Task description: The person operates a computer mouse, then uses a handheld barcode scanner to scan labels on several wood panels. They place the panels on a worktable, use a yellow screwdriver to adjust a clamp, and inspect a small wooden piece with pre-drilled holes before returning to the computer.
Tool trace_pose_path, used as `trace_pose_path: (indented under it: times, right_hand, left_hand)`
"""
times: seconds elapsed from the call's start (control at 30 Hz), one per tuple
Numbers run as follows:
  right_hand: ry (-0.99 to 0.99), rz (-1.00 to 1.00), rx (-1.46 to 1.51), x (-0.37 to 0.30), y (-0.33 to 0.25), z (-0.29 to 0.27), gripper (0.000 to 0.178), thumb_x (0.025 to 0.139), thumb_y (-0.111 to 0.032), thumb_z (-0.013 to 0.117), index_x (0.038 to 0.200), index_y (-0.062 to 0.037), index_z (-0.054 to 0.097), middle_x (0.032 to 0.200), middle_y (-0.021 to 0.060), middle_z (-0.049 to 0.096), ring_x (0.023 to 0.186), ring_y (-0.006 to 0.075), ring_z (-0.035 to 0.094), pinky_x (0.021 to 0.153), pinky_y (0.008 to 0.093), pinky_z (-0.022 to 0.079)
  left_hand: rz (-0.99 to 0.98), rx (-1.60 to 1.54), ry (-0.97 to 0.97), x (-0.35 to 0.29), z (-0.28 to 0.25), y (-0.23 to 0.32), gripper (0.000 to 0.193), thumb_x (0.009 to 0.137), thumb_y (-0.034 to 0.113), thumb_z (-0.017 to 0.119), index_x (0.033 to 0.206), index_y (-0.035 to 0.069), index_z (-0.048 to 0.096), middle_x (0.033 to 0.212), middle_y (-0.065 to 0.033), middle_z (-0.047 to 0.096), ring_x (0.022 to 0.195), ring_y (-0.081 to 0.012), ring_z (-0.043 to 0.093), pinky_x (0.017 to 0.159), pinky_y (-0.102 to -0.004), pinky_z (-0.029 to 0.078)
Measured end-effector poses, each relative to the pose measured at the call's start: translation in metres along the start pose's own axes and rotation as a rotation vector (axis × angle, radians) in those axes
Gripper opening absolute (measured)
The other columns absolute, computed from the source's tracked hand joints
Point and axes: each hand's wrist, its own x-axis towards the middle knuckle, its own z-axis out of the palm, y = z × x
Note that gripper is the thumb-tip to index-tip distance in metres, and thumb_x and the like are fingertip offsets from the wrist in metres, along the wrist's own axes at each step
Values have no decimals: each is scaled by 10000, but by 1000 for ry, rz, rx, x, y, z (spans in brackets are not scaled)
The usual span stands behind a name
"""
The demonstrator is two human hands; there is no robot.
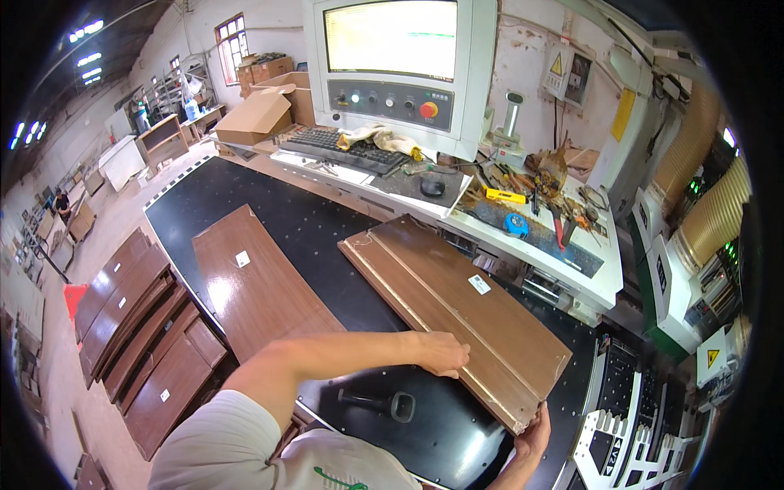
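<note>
A brown wooden panel lies at a slant on the black table, with a pale strip along its length and a white label on its face. My left hand is closed, its curled fingers gripping the panel's near long edge. At the near right corner, my right hand holds the end of the same panel, its fingers partly hidden by the corner. A black handheld scanner lies on the table just below my left forearm. Farther left, a second brown panel rests flat, partly covered by my arm.
Brown panels are stacked left of the black table. Beyond it stands a control console with screen, keyboard and gloves. Tools, including a blue tape measure, litter the white bench at right. White machine brackets edge the lower right.
</note>
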Motion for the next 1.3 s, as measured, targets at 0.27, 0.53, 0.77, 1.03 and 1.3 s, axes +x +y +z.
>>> trace_pose_path:
  times: [0.27,0.53,0.77,1.03,1.3]
  right_hand:
    - [36,62,5,-85,-114,108,758,843,-295,721,1493,12,479,1318,151,642,1202,263,621,1023,359,511]
    - [-785,33,423,-147,-166,205,1136,699,73,869,1607,22,190,1499,160,475,1325,246,562,1035,384,537]
    - [-890,16,427,-154,-172,263,1031,751,103,796,1600,8,219,1481,134,452,1248,226,599,973,335,569]
    - [-909,-27,387,-162,-174,276,932,796,121,712,1588,22,229,1459,143,466,1219,223,603,911,321,592]
    - [-898,-33,412,-164,-174,274,902,823,103,693,1587,34,219,1483,156,435,1237,222,598,882,313,593]
  left_hand:
    - [-23,121,94,-70,-48,63,468,932,485,683,851,33,591,853,-131,545,674,-302,630,522,-389,555]
    - [-435,589,422,-167,-94,135,367,686,187,814,937,73,572,874,-97,539,641,-274,650,514,-383,512]
    - [-577,518,527,-216,-115,137,402,696,59,792,1040,88,585,974,-77,580,759,-300,689,563,-382,541]
    - [-629,534,531,-229,-114,140,349,747,-2,724,1057,85,590,1006,-77,590,804,-307,703,587,-389,559]
    - [-640,538,538,-226,-110,138,293,786,-3,699,1047,84,598,1001,-79,604,806,-305,708,581,-392,561]
